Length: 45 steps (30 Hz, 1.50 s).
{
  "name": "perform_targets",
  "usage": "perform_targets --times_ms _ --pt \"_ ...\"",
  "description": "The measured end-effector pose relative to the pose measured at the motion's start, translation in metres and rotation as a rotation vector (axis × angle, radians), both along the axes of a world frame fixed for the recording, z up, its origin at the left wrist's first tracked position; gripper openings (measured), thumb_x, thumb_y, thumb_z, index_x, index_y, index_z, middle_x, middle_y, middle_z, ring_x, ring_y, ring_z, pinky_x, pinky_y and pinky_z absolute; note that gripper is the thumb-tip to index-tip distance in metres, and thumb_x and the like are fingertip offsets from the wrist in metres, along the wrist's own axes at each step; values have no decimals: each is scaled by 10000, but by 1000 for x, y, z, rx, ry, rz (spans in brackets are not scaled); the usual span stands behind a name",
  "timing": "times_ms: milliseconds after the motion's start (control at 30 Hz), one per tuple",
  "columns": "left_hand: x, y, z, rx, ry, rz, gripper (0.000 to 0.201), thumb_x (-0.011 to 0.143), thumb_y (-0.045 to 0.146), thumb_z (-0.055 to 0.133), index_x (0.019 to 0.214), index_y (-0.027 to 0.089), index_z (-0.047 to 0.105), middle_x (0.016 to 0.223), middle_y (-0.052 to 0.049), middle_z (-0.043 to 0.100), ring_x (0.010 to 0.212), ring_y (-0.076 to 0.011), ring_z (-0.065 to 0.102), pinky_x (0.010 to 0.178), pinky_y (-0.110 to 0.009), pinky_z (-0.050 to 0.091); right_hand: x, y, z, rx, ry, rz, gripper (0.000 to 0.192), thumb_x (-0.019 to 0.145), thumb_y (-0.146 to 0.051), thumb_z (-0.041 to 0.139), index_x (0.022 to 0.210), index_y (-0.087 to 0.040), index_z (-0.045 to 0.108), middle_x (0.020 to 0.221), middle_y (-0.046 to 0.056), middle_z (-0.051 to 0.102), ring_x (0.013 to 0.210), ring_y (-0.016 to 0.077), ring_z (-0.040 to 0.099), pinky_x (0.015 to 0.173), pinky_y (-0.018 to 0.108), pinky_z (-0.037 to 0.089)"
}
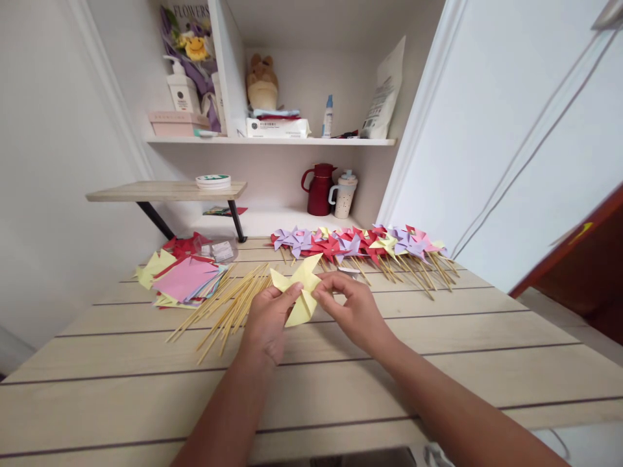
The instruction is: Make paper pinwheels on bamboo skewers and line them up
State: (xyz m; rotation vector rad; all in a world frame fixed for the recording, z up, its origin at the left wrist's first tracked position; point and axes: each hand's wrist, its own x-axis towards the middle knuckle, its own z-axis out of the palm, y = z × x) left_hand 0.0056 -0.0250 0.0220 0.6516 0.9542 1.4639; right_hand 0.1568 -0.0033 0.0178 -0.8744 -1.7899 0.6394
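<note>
A yellow paper pinwheel (304,305) is held up over the table in front of me. My left hand (272,314) grips it, the thumb pressed near its centre. Against the pinwheel's right edge, my right hand (350,305) has thumb and index finger pinched together; whether they clasp the paper or something small is hidden. Just left of my left hand lies a loose spread of thin wooden sticks (228,308). Behind my hands, finished pinwheels on sticks (350,246) in purple, red, yellow and pink lie in a long row.
Coloured paper sheets (185,279) are stacked at the left, beside a clear plastic box (219,250). A small raised shelf (165,190) holds a white round tub (213,182). At the back stand a red jug (320,189) and a speckled cup (344,194).
</note>
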Motion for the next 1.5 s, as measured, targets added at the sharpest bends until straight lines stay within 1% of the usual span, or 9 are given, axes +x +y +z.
perform_targets --times_ms 367,500,600,833,967,1200,1333,1433,1500 --pt "1 -2 2 17 -24 -32 303 610 233 884 843 84 763 784 -111 776 679 -168 706 711 -259 551 -1 2 -4 28 23 -38 101 845 -220 635 750 -205 605 783 10 661 740 168 587 698 290 440" --pt "1 -2 1 49 -24 -87 347 629 277 882 890 78 767 849 -135 779 764 -205 729 769 -291 558 0 4 -7 -73 102 5 132 867 -283 632 762 -205 615 771 10 655 729 174 593 686 297 458" --pt "1 -1 -2 62 0 -100 388 626 318 888 909 81 767 861 -140 777 767 -216 728 749 -303 560 1 6 -9 -152 146 21 166 877 -333 634 773 -204 627 756 14 657 722 180 597 677 304 465" --pt "1 1 -6 55 93 -48 418 570 353 912 877 103 774 740 -88 757 656 -175 693 651 -267 542 1 6 -8 -111 126 -18 150 853 -315 649 759 -200 625 772 19 656 733 182 587 688 306 460" --pt "2 0 -3 67 141 -44 404 594 333 896 922 128 784 785 -83 770 695 -183 704 668 -266 542 2 6 -8 -116 129 -42 148 849 -307 649 748 -201 626 766 14 653 732 181 583 681 304 451" --pt "0 1 -4 78 202 -13 373 623 323 867 926 121 784 844 -105 783 734 -212 713 670 -278 534 1 5 -8 -121 149 -13 174 840 -342 681 746 -199 654 742 19 674 707 190 619 682 322 487" --pt "0 2 -5 84 209 -1 350 628 316 859 909 121 785 820 -104 781 732 -224 719 677 -291 538 0 6 -10 -120 138 -10 181 850 -357 676 757 -203 652 755 24 678 708 195 628 691 335 500" --pt "-1 2 -5 65 209 45 336 615 307 864 879 115 781 805 -103 781 706 -212 715 662 -281 533 -1 8 -11 -105 126 -16 172 869 -380 659 838 -212 646 837 32 682 777 200 626 743 345 504" --pt "-2 3 -6 60 203 79 344 611 315 867 877 115 778 813 -100 782 705 -207 712 661 -278 530 -2 9 -12 -107 148 -7 223 877 -409 653 1005 -227 638 991 51 682 869 207 632 797 355 513"
